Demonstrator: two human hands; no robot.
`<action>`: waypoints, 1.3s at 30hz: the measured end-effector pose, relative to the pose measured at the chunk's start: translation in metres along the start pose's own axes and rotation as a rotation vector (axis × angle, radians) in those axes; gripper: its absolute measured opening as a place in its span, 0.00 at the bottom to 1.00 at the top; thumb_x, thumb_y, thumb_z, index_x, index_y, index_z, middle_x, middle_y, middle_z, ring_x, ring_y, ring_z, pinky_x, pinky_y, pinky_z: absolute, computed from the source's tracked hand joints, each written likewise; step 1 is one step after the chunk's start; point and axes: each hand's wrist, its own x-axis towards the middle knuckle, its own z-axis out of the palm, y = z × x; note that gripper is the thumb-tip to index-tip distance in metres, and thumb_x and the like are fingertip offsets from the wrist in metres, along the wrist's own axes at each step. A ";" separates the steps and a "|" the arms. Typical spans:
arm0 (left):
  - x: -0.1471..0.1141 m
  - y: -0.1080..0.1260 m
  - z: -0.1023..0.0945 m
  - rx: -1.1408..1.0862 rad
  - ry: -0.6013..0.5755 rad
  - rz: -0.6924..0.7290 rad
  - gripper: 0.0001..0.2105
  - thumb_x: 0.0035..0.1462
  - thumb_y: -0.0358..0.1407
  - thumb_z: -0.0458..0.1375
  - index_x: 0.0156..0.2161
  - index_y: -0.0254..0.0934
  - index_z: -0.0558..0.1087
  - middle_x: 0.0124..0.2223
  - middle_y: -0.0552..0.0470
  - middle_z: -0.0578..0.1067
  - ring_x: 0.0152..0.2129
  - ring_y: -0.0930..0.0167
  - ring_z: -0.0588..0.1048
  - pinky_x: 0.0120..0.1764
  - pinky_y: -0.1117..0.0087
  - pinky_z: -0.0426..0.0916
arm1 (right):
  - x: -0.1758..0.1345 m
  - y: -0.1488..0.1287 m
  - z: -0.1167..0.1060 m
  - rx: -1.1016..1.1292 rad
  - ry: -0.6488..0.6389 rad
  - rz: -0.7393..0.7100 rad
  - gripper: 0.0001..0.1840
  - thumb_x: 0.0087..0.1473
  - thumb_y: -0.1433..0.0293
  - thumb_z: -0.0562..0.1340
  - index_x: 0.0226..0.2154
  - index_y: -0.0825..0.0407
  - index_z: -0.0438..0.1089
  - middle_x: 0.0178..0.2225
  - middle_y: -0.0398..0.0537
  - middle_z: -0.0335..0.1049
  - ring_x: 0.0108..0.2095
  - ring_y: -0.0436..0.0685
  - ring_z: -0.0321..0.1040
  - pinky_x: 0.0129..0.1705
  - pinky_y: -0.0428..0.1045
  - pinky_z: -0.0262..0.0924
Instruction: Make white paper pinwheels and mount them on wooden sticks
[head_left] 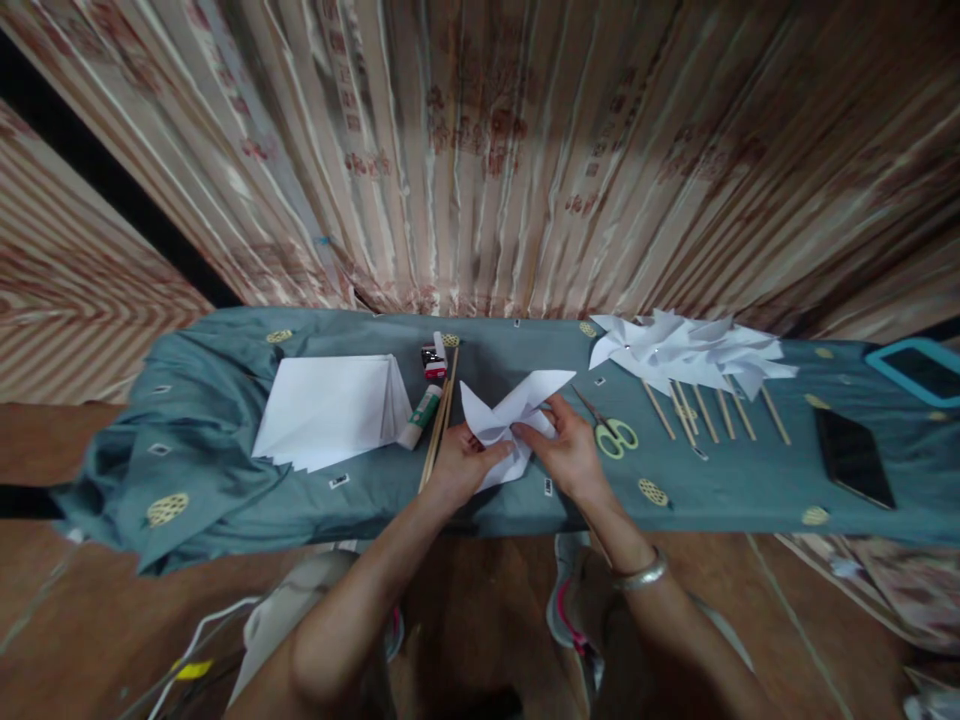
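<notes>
While scissors [616, 435] lie nearby, fingers [531, 437] hold paper [517, 407].

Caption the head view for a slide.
Left hand and right hand hold a white paper pinwheel between a paper stack and scissors, with more pinwheels on sticks at right.

A patterned, pleated curtain [487, 150] hangs above brown flooring [67, 630].

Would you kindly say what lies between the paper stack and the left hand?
A green tube and thin sticks lie between the paper stack and the left hand, in the head view.
</notes>
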 end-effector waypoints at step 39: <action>0.027 0.016 -0.056 1.552 0.209 0.560 0.05 0.53 0.32 0.59 0.28 0.36 0.76 0.41 0.44 0.77 0.45 0.57 0.68 0.45 0.54 0.58 | 0.007 0.003 -0.069 0.513 0.170 0.053 0.23 0.32 0.65 0.75 0.35 0.51 0.75 0.31 0.43 0.80 0.28 0.53 0.73 0.34 0.48 0.67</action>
